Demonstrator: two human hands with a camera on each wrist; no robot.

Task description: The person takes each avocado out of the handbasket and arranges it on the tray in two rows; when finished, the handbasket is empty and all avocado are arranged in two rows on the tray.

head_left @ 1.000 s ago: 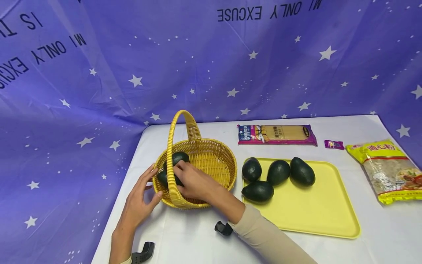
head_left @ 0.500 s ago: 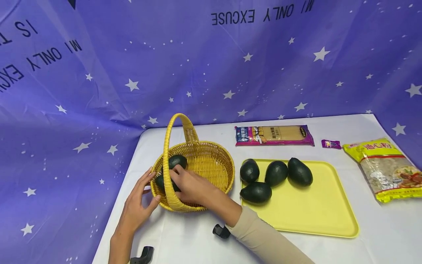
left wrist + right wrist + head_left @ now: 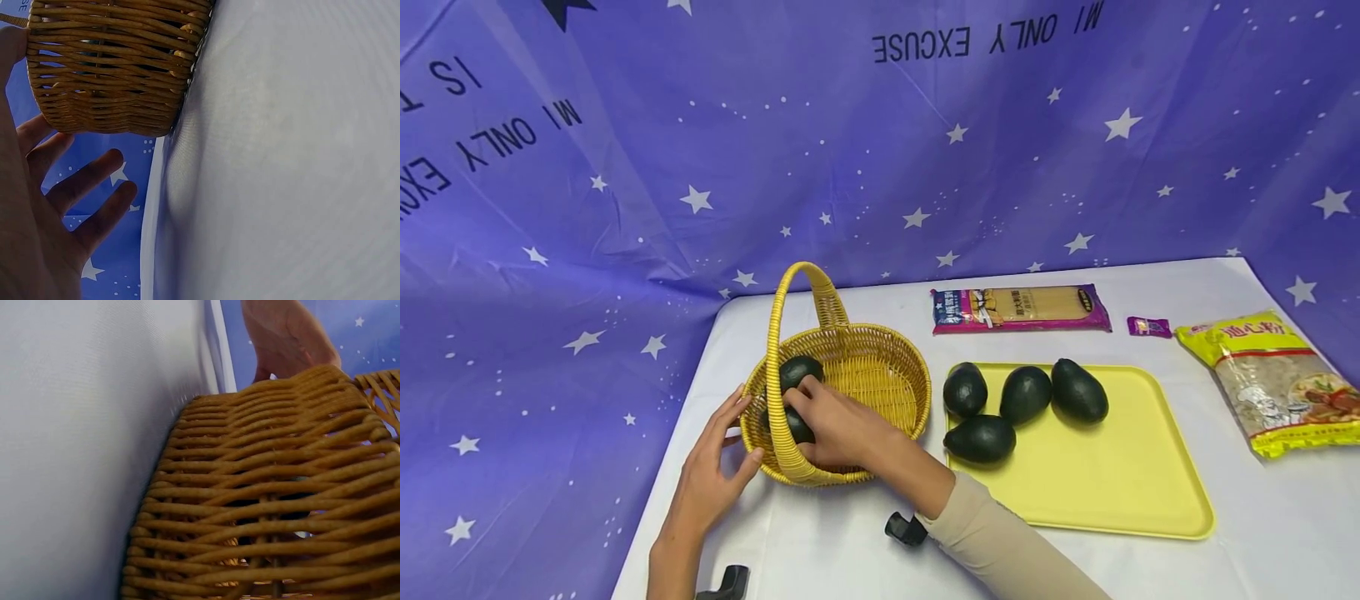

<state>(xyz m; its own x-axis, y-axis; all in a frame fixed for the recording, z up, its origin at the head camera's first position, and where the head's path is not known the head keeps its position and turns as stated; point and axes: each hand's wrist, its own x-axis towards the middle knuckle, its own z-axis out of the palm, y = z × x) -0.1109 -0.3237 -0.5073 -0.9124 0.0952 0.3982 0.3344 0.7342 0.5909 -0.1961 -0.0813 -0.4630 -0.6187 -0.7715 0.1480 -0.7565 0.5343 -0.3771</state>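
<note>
A yellow wicker basket (image 3: 891, 392) with a tall arched handle stands left of centre in the head view. Two dark green avocados lie in its left side: one (image 3: 802, 368) farther back, the other (image 3: 800, 427) nearer, partly behind the handle. My right hand (image 3: 842, 425) reaches over the front rim and grips the nearer avocado; most of its fingertips are hidden. At the basket's left rim, my left hand (image 3: 703, 479) rests with thumb and fingers spread. In the left wrist view the left hand's fingers (image 3: 94, 181) extend loosely beside the woven wall.
A yellow tray (image 3: 1112, 475) right of the basket carries several avocados (image 3: 1078, 392) near its back left corner. Behind it lie a pack of spaghetti (image 3: 1030, 308) and a small purple packet (image 3: 1148, 327). A yellow food bag (image 3: 1273, 383) lies at the far right.
The head view has shifted slightly, so everything sits a little farther left in it. Both hands keep nearly the same places at the basket.
</note>
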